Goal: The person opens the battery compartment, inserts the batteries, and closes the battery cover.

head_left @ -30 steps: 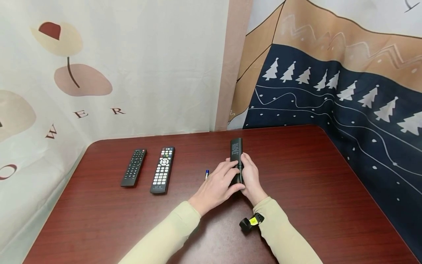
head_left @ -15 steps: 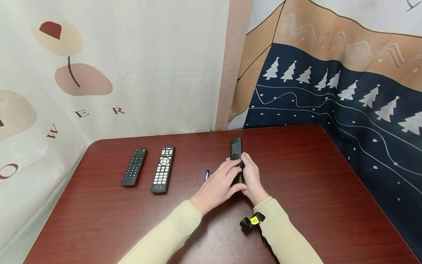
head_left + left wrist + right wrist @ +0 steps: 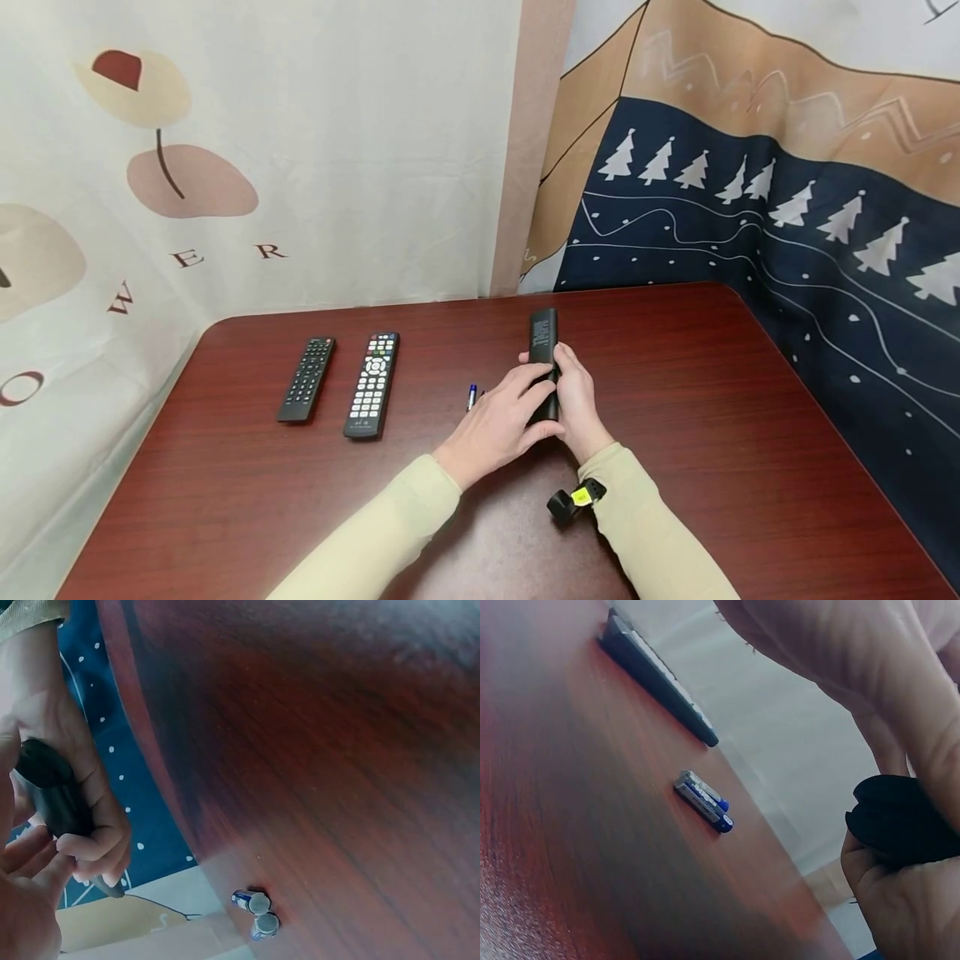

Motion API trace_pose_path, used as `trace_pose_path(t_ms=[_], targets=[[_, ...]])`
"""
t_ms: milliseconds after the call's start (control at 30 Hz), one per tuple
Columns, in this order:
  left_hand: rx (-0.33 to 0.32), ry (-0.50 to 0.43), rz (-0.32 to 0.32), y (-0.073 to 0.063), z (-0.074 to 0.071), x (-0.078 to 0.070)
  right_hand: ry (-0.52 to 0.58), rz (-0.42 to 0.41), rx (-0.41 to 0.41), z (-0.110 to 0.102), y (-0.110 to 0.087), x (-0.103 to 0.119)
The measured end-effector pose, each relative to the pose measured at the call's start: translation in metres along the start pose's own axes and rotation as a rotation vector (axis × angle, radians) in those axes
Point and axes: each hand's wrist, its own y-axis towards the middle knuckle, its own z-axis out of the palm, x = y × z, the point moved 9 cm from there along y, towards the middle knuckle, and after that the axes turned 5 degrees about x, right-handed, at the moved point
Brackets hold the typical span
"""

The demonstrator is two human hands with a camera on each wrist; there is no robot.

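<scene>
A black remote control [image 3: 543,333] is held with its back and printed label facing up, over the right half of the table. My right hand [image 3: 578,403] grips it from the right side, with the fingers wrapped beneath it, as the left wrist view shows. Across the back of the remote lie the fingers of my left hand [image 3: 498,421], and its thumb is at the near end. These fingers hide the lower part of the remote. Two blue and silver batteries [image 3: 703,802] lie side by side on the table, mostly behind my left hand in the head view.
Two more remotes lie face up on the left: a black one [image 3: 306,380] and a larger one with white buttons [image 3: 371,386]. The reddish-brown table [image 3: 712,400] meets printed curtains [image 3: 375,167] at its back and right edges.
Both hands and the remote control have shifted slightly to the right. My left fingers stay across its back. The batteries and the other two remotes have not moved.
</scene>
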Motion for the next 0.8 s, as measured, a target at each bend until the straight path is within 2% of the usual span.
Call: trace_pose_path(t_ms=[133, 433, 800], targets=[[0.003, 0.034, 0.005, -0.0016, 0.0004, -0.0005, 0.019, -0.024, 0.005, -0.0013, 0.001, 0.0024], [-0.009, 0.021, 0.045, -0.0025, -0.0018, -0.0038, 0.056, -0.037, 0.026, 0.0012, -0.0001, 0.0048], [-0.025, 0.095, 0.066, -0.0009, -0.0033, -0.0086, 0.083, -0.043, 0.05, 0.0037, -0.0011, 0.006]])
